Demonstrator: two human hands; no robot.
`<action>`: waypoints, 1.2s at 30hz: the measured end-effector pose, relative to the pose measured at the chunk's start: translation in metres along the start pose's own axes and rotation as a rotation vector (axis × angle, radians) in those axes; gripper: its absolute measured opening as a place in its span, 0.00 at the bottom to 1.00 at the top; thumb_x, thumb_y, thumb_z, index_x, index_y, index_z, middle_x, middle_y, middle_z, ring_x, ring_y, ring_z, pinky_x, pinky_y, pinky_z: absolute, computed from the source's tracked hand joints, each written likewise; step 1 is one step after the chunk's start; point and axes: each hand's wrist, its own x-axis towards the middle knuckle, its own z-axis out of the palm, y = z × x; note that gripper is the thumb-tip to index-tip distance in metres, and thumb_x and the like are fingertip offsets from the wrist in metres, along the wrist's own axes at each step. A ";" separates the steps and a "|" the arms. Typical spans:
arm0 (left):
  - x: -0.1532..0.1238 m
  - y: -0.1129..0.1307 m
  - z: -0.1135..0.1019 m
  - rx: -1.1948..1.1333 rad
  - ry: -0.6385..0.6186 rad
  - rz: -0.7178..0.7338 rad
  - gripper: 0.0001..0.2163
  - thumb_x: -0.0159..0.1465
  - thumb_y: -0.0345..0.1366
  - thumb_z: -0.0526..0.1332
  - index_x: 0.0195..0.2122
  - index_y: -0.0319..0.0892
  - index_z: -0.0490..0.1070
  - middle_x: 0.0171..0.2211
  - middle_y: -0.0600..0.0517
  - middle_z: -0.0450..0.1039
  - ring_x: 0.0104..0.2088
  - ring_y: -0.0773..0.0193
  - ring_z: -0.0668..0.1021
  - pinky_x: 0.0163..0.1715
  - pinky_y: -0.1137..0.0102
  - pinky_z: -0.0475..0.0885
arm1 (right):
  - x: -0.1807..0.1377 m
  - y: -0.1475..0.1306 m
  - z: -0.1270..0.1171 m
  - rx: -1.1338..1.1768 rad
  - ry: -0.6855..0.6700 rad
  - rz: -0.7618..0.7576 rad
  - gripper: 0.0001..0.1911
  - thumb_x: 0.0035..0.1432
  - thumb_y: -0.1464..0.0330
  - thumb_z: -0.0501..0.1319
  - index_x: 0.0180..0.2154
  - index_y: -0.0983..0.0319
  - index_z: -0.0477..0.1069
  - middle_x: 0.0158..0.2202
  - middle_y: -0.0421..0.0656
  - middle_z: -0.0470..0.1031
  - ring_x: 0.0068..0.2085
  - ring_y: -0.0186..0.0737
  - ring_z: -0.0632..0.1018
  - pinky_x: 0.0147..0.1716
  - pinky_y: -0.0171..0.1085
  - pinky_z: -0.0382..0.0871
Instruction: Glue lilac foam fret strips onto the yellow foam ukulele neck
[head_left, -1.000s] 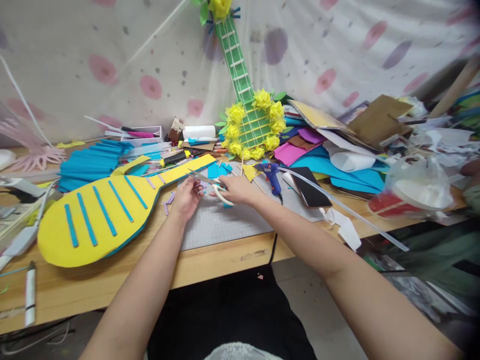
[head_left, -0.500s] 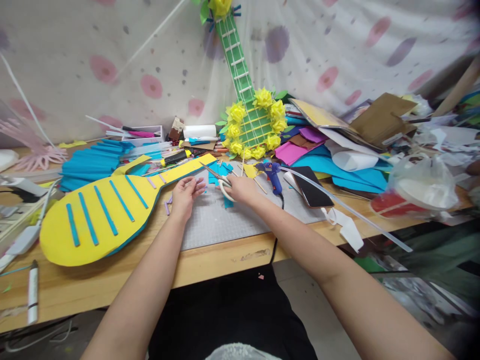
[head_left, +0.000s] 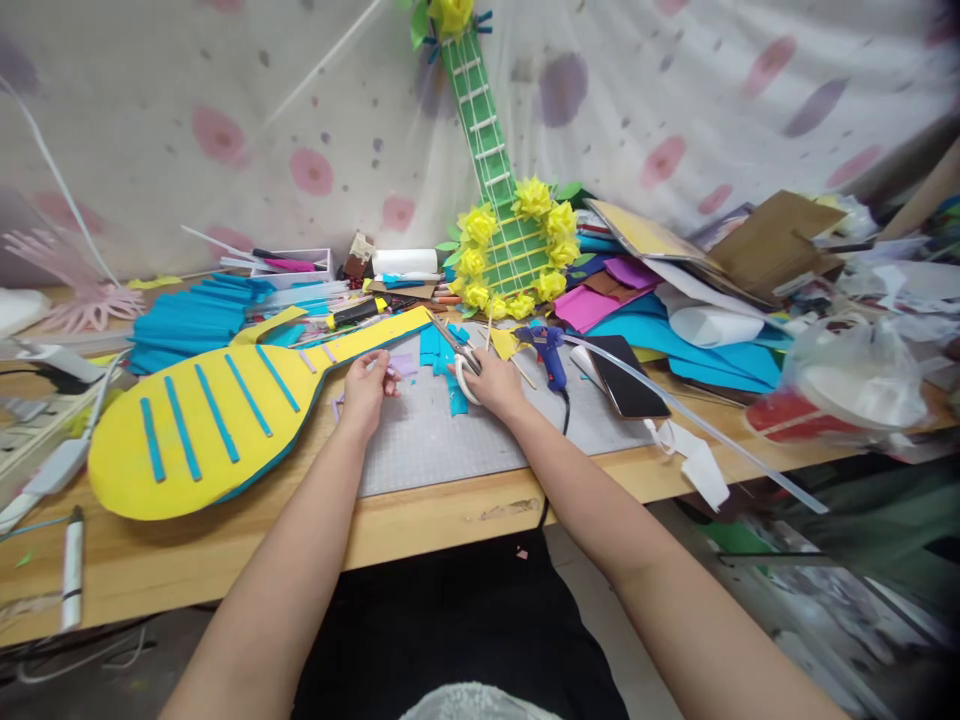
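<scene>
My right hand (head_left: 493, 379) grips white-handled scissors (head_left: 459, 352) over the grey cutting mat (head_left: 450, 440), blades pointing up and left above blue paper scraps (head_left: 439, 350). My left hand (head_left: 366, 385) rests at the mat's left edge, fingers curled on a small lilac strip (head_left: 390, 371) beside a lilac paper piece (head_left: 406, 365). Just left lies a yellow guitar-shaped cutout (head_left: 217, 420) with blue stripes and lilac strips on its neck.
A green paper guitar (head_left: 499, 215) ringed with yellow flowers leans on the back cloth. A blue glue gun (head_left: 546, 345), a phone (head_left: 626, 375), a clear stick (head_left: 697, 425), stacked coloured sheets (head_left: 675, 340), blue folded paper (head_left: 195, 320) and a marker (head_left: 72, 570) crowd the wooden table (head_left: 420, 525).
My right hand has swung the scissors from pointing left to up toward the blue scraps. My left hand has shifted slightly up and curled its fingers on a lilac strip.
</scene>
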 end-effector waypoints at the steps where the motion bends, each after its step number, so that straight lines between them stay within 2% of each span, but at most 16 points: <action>1: 0.000 0.000 0.000 0.021 0.015 0.014 0.14 0.54 0.41 0.62 0.34 0.39 0.60 0.15 0.61 0.65 0.10 0.77 0.62 0.14 0.79 0.63 | -0.001 0.000 0.001 0.003 0.009 -0.002 0.26 0.53 0.44 0.49 0.37 0.57 0.69 0.34 0.45 0.75 0.36 0.44 0.74 0.31 0.36 0.59; 2: 0.000 0.000 0.000 0.041 0.020 0.025 0.14 0.54 0.41 0.62 0.33 0.40 0.60 0.14 0.62 0.63 0.10 0.77 0.61 0.13 0.79 0.62 | -0.001 0.001 0.001 0.007 0.019 -0.009 0.26 0.53 0.44 0.49 0.36 0.57 0.69 0.34 0.45 0.75 0.36 0.43 0.74 0.30 0.35 0.58; 4: 0.000 -0.001 0.000 0.087 -0.006 0.038 0.15 0.53 0.42 0.63 0.35 0.40 0.60 0.17 0.59 0.68 0.13 0.74 0.67 0.15 0.77 0.65 | -0.003 0.002 0.001 0.025 0.037 -0.018 0.26 0.52 0.44 0.49 0.35 0.58 0.69 0.32 0.44 0.74 0.34 0.42 0.73 0.29 0.35 0.56; 7: 0.000 -0.006 -0.001 0.174 -0.084 0.072 0.18 0.51 0.41 0.64 0.39 0.41 0.60 0.28 0.51 0.76 0.26 0.65 0.78 0.23 0.72 0.72 | -0.003 0.003 0.000 0.072 0.063 -0.064 0.24 0.52 0.45 0.50 0.33 0.59 0.68 0.30 0.43 0.73 0.32 0.39 0.72 0.28 0.34 0.53; 9: -0.001 -0.009 -0.002 0.252 -0.121 0.120 0.19 0.51 0.40 0.64 0.41 0.41 0.61 0.33 0.49 0.77 0.32 0.62 0.79 0.30 0.68 0.73 | -0.003 0.003 -0.002 0.097 0.085 -0.153 0.22 0.53 0.48 0.52 0.31 0.60 0.67 0.29 0.42 0.72 0.31 0.37 0.71 0.28 0.34 0.52; 11: -0.002 -0.010 -0.002 0.335 -0.154 0.180 0.16 0.51 0.39 0.64 0.39 0.40 0.66 0.33 0.48 0.78 0.33 0.62 0.79 0.35 0.67 0.72 | -0.004 0.003 -0.004 0.096 0.096 -0.260 0.20 0.53 0.50 0.53 0.31 0.61 0.66 0.29 0.41 0.72 0.32 0.37 0.70 0.29 0.34 0.52; 14: -0.005 -0.007 -0.002 0.471 -0.167 0.264 0.09 0.50 0.38 0.64 0.31 0.40 0.74 0.30 0.49 0.78 0.33 0.61 0.78 0.38 0.66 0.71 | -0.006 0.001 -0.005 0.057 0.065 -0.386 0.19 0.52 0.51 0.55 0.31 0.61 0.66 0.31 0.42 0.72 0.34 0.37 0.70 0.32 0.35 0.52; 18: -0.008 -0.005 0.000 0.545 -0.119 0.296 0.04 0.49 0.34 0.64 0.26 0.43 0.77 0.28 0.52 0.78 0.33 0.60 0.78 0.37 0.67 0.71 | -0.008 -0.003 -0.003 -0.007 0.016 -0.479 0.19 0.51 0.51 0.56 0.32 0.61 0.66 0.35 0.43 0.73 0.39 0.40 0.71 0.36 0.36 0.51; 21: -0.007 -0.009 -0.001 0.533 -0.089 0.301 0.05 0.48 0.32 0.64 0.27 0.45 0.77 0.30 0.53 0.78 0.33 0.60 0.78 0.36 0.67 0.71 | -0.009 -0.004 -0.003 -0.042 -0.004 -0.495 0.18 0.52 0.52 0.55 0.34 0.61 0.67 0.37 0.44 0.74 0.40 0.41 0.71 0.37 0.37 0.51; 25: -0.002 -0.016 -0.005 0.584 -0.020 0.267 0.08 0.47 0.30 0.63 0.29 0.44 0.78 0.27 0.53 0.78 0.28 0.61 0.77 0.33 0.68 0.71 | -0.010 -0.004 -0.003 -0.065 0.001 -0.512 0.21 0.52 0.51 0.55 0.37 0.61 0.67 0.40 0.46 0.73 0.42 0.43 0.70 0.38 0.38 0.51; 32: -0.003 -0.010 -0.005 0.611 -0.048 0.208 0.06 0.46 0.32 0.64 0.26 0.41 0.77 0.25 0.52 0.77 0.27 0.63 0.77 0.29 0.70 0.70 | -0.012 -0.009 -0.001 -0.076 -0.006 -0.512 0.22 0.52 0.48 0.54 0.34 0.61 0.68 0.35 0.44 0.75 0.39 0.42 0.72 0.36 0.37 0.50; 36: -0.005 -0.005 -0.005 0.633 -0.103 0.234 0.05 0.47 0.35 0.64 0.26 0.42 0.78 0.26 0.52 0.78 0.29 0.62 0.77 0.31 0.70 0.70 | -0.012 -0.010 0.000 -0.073 -0.038 -0.497 0.22 0.52 0.48 0.54 0.32 0.61 0.68 0.33 0.43 0.75 0.37 0.40 0.72 0.34 0.36 0.50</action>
